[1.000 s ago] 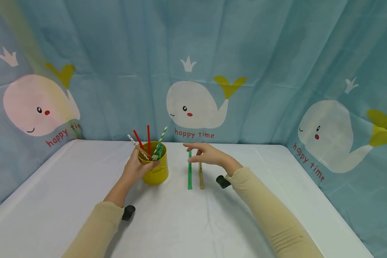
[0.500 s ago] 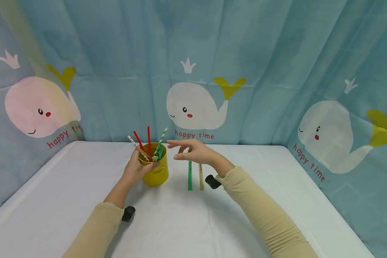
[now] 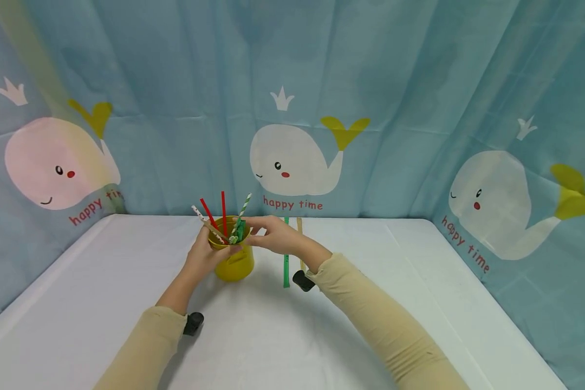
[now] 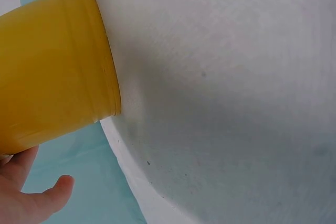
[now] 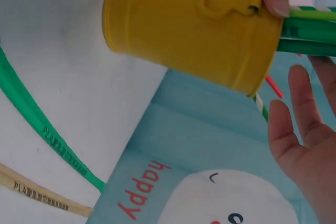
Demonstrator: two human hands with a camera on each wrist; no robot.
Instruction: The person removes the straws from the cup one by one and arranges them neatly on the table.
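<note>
A yellow bucket stands left of the middle of the table. My left hand grips it at the rim, its thumb over the near side. Out of the bucket stick red straws, a green-and-white striped straw, a white spotted straw and green wrapped straws. At the rim's right side is my right hand, fingers spread just beside the green wrapped straws; whether they touch, I cannot tell. The left wrist view shows the bucket's wall and some left fingers.
A long green strip and a tan strip, both with dark print, lie on the white table right of the bucket. Behind the table hangs a blue curtain with whale prints.
My right hand has moved left from above the green and tan strips to the bucket's rim. The left hand and the bucket have stayed in place.
</note>
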